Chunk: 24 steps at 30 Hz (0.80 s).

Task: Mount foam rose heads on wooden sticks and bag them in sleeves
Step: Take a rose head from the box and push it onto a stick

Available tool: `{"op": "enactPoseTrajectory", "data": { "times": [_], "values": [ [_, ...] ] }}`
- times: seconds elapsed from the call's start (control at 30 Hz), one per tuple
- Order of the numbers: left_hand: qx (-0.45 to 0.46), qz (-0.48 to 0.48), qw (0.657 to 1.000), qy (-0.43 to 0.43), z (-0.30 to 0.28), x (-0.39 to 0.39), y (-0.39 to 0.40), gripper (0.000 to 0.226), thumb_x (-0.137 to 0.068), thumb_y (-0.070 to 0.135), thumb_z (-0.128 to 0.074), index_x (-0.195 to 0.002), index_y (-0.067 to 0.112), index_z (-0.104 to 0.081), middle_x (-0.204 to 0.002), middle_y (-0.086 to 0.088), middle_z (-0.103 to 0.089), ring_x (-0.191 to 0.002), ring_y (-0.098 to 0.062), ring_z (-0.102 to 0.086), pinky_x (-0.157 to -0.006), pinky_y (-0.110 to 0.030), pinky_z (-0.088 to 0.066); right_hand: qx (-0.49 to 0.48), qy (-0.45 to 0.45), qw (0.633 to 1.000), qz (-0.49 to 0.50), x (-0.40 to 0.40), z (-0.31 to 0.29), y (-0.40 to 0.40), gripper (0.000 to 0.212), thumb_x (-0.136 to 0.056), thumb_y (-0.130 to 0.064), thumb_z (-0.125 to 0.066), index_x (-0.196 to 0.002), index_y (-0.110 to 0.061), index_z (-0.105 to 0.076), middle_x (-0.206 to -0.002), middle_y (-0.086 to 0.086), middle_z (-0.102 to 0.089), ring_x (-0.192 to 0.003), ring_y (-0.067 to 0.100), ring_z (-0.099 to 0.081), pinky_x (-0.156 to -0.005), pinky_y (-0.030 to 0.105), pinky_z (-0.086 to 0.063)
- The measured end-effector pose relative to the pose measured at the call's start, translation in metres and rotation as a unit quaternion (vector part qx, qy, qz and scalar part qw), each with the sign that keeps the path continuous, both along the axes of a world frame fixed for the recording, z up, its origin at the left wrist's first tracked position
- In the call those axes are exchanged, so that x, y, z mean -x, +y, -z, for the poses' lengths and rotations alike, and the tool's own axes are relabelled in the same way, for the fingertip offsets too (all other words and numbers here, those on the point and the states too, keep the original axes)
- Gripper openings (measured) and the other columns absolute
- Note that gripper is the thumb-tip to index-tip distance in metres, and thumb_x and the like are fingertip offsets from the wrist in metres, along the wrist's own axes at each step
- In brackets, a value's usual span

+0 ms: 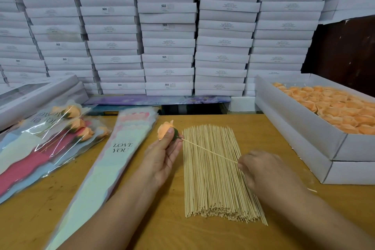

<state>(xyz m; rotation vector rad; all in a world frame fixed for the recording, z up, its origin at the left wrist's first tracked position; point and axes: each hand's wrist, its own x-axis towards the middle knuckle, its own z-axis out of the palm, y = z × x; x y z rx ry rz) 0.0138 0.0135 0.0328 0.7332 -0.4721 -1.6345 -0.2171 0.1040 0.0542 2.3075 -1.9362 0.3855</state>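
My left hand [164,154] grips an orange foam rose head [164,130] with a green base, held above the wooden table. A thin wooden stick [209,151] runs from the rose's base down to my right hand [261,168], which pinches its lower end. Under both hands lies a wide bundle of wooden sticks [215,184]. A stack of pastel sleeves [113,156] printed "LOVE YOU" lies to the left of my left hand. Further left, several bagged roses [60,134] lie in clear sleeves.
An open white box [300,128] full of orange rose heads [341,107] stands at the right on a second box. Stacked white boxes [168,32] wall off the back. More white boxes [36,97] lie at the far left.
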Motion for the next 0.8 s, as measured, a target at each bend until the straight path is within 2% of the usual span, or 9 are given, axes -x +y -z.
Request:
{"op": "enactPoseTrajectory", "data": {
  "times": [0.07, 0.17, 0.27, 0.33, 0.43, 0.6, 0.67, 0.73, 0.8],
  "values": [
    [0.004, 0.003, 1.0, -0.01, -0.001, 0.0, -0.001, 0.041, -0.072, 0.016, -0.075, -0.107, -0.003, -0.067, -0.091, -0.02, -0.075, -0.067, -0.015, -0.074, -0.068, -0.025, -0.062, -0.026, -0.009, 1.0, -0.005, 0.0, -0.006, 0.001, 0.028, -0.102, -0.037, -0.044, -0.099, -0.025, -0.07, -0.093, -0.012, -0.065, -0.086, 0.01, -0.061, -0.079, 0.031, -0.054],
    [0.01, 0.031, 0.999, -0.016, -0.002, 0.003, 0.0, 0.039, -0.074, 0.018, -0.075, -0.106, -0.003, -0.067, -0.09, -0.019, -0.075, -0.067, -0.015, -0.074, -0.065, -0.024, -0.062, -0.096, -0.05, 0.994, -0.004, 0.002, -0.014, 0.005, 0.02, -0.096, -0.038, -0.058, -0.089, -0.027, -0.073, -0.079, -0.014, -0.069, -0.07, 0.003, -0.064, -0.065, 0.025, -0.056],
    [0.016, 0.049, 0.998, -0.02, -0.002, 0.007, 0.002, 0.035, -0.075, 0.02, -0.075, -0.103, -0.001, -0.069, -0.092, -0.018, -0.075, -0.07, -0.016, -0.074, -0.064, -0.023, -0.062, -0.176, -0.145, 0.973, -0.025, 0.01, -0.023, 0.008, 0.016, -0.089, -0.038, -0.071, -0.077, -0.03, -0.075, -0.065, -0.018, -0.068, -0.06, -0.004, -0.062, -0.05, 0.015, -0.044],
    [0.023, 0.061, 0.998, -0.02, -0.003, 0.007, 0.004, 0.035, -0.075, 0.019, -0.075, -0.103, -0.001, -0.07, -0.098, -0.019, -0.075, -0.077, -0.018, -0.076, -0.066, -0.024, -0.062, -0.245, -0.24, 0.938, -0.056, 0.016, -0.028, 0.008, 0.015, -0.089, -0.031, -0.074, -0.075, -0.026, -0.077, -0.058, -0.017, -0.066, -0.05, -0.003, -0.057, -0.047, 0.011, -0.04],
    [0.033, 0.083, 0.996, -0.024, -0.003, 0.007, 0.006, 0.038, -0.077, 0.014, -0.073, -0.11, -0.003, -0.068, -0.105, -0.02, -0.075, -0.085, -0.02, -0.076, -0.076, -0.027, -0.062, -0.331, -0.361, 0.867, -0.088, 0.017, -0.029, 0.007, 0.013, -0.09, -0.019, -0.073, -0.08, -0.013, -0.077, -0.068, -0.001, -0.073, -0.055, 0.004, -0.062, -0.056, 0.018, -0.051],
    [0.023, 0.071, 0.996, -0.038, -0.006, 0.005, 0.005, 0.031, -0.085, 0.009, -0.069, -0.113, -0.003, -0.065, -0.103, -0.019, -0.074, -0.08, -0.02, -0.076, -0.076, -0.028, -0.06, -0.358, -0.507, 0.781, -0.065, 0.011, -0.012, -0.002, 0.008, -0.086, -0.012, -0.075, -0.084, -0.004, -0.076, -0.079, 0.012, -0.074, -0.06, 0.012, -0.065, -0.056, 0.02, -0.053],
    [0.019, 0.051, 0.993, -0.107, -0.01, 0.001, 0.002, 0.023, -0.091, 0.006, -0.067, -0.114, 0.0, -0.065, -0.1, -0.016, -0.075, -0.074, -0.017, -0.075, -0.066, -0.024, -0.062, -0.347, -0.573, 0.741, -0.049, 0.007, -0.006, -0.005, 0.012, -0.081, -0.009, -0.077, -0.088, 0.0, -0.075, -0.081, 0.015, -0.073, -0.064, 0.016, -0.068, -0.055, 0.02, -0.054],
    [0.031, 0.02, 0.971, -0.235, -0.018, -0.009, -0.002, 0.017, -0.092, 0.004, -0.067, -0.109, 0.004, -0.067, -0.09, -0.008, -0.077, -0.067, -0.012, -0.073, -0.056, -0.021, -0.059, -0.328, -0.625, 0.708, -0.032, 0.007, -0.004, -0.008, 0.022, -0.074, -0.006, -0.078, -0.094, 0.003, -0.072, -0.083, 0.017, -0.073, -0.067, 0.019, -0.069, -0.055, 0.021, -0.056],
    [0.062, -0.03, 0.902, -0.426, -0.026, -0.027, -0.009, 0.015, -0.092, 0.009, -0.068, -0.107, 0.012, -0.07, -0.086, 0.0, -0.077, -0.067, -0.007, -0.072, -0.057, -0.021, -0.056, -0.308, -0.667, 0.678, -0.024, 0.009, -0.002, -0.011, 0.034, -0.067, -0.001, -0.079, -0.1, 0.004, -0.071, -0.087, 0.017, -0.074, -0.071, 0.02, -0.071, -0.058, 0.022, -0.057]
  ]
}}
